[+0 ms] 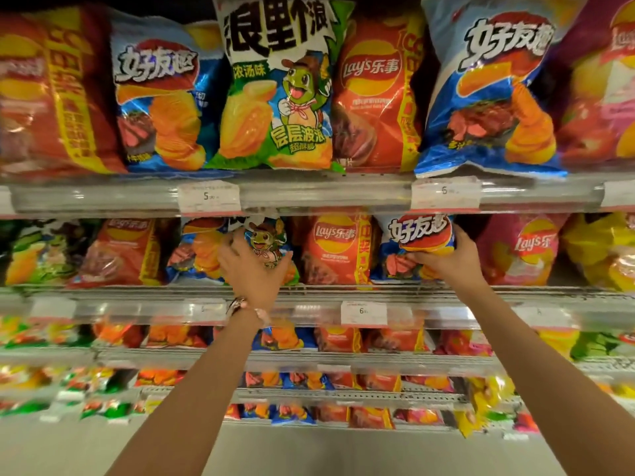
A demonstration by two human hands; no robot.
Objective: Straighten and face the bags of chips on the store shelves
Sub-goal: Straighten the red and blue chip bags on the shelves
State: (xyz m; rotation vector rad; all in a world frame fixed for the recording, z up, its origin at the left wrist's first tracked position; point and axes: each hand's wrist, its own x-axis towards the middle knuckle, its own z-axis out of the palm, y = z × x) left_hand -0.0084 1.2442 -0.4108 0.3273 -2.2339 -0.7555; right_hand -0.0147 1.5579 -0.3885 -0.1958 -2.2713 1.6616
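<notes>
On the second shelf (309, 293), the left hand (252, 266) cups the turtle bag (266, 240) with fingers seemingly spread, the right hand (446, 257) grips the blue bag (417, 235); both look light, crinkly, crushable, best held by the sides.

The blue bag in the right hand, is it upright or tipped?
Tipped. The blue bag leans left, its logo slanted, while the right hand grips its right edge.

Top shelf (309, 194): big upright bags in a row, among them a red bag (374, 97), a green turtle bag (278, 97) and a blue bag (488, 97) that juts over the edge.
Second shelf (343, 295): smaller bags standing side by side, red, blue, pink and yellow.
Lower shelves (309, 362): small bags, blurred.
Shelf fronts: price tags (209, 197).
</notes>
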